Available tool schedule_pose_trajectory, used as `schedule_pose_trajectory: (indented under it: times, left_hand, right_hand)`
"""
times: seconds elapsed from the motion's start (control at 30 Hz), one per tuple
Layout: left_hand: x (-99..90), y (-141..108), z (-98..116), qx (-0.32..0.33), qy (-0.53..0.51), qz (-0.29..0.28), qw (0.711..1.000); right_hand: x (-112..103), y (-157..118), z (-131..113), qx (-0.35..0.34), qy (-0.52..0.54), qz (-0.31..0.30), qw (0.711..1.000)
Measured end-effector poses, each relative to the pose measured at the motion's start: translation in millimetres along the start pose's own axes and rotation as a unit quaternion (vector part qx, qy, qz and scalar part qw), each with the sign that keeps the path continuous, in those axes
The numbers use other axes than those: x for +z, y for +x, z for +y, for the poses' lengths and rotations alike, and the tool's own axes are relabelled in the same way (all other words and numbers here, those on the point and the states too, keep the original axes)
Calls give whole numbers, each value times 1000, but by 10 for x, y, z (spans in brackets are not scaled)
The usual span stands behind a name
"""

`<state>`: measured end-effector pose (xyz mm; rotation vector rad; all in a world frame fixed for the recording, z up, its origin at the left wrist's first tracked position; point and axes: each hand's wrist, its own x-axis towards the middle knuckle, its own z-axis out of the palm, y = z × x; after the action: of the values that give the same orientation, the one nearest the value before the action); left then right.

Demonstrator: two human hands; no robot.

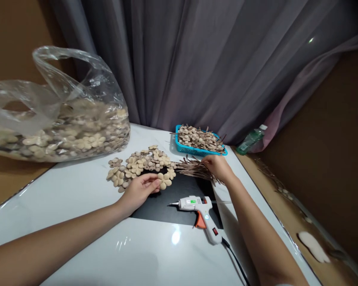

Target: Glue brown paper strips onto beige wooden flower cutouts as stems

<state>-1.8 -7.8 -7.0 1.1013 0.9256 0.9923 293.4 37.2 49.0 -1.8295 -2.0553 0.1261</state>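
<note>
Between thumb and fingers, my left hand (142,188) pinches a cream five-petalled flower (164,181) over the black mat (167,211). Behind it spreads a pile of similar flowers (134,166) in cream and grey-brown. My right hand (217,166) has its fingers drawn together at the right end of a bundle of thin brown stems (195,167); whether a stem is pinched in them is hidden. A white hot glue gun (197,204) with an orange trigger lies on the mat in front of both hands, its nozzle facing left.
A clear plastic bag (86,123) full of flowers stands at the left. At the back is a blue basket (186,149) heaped with stemmed pieces. A green bottle (252,140) is beyond the table's right edge. The glue gun's black cord (235,260) runs toward the front edge.
</note>
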Motion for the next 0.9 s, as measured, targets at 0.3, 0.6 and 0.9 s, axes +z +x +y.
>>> schedule_pose_trajectory:
  times: [0.3, 0.6, 0.9]
  left_hand:
    - [-6, -47, 119, 18, -69, 3, 997]
    - [25, -129, 178, -39, -152, -52, 986]
    - [27, -173, 200, -36, -171, -109, 979]
  right_hand:
    - [-184, -173, -485, -15, 280, -13, 960]
    - [-38, -299, -649, 23, 485, -79, 871]
    - [-25, -374, -846, 54, 556, -150, 816]
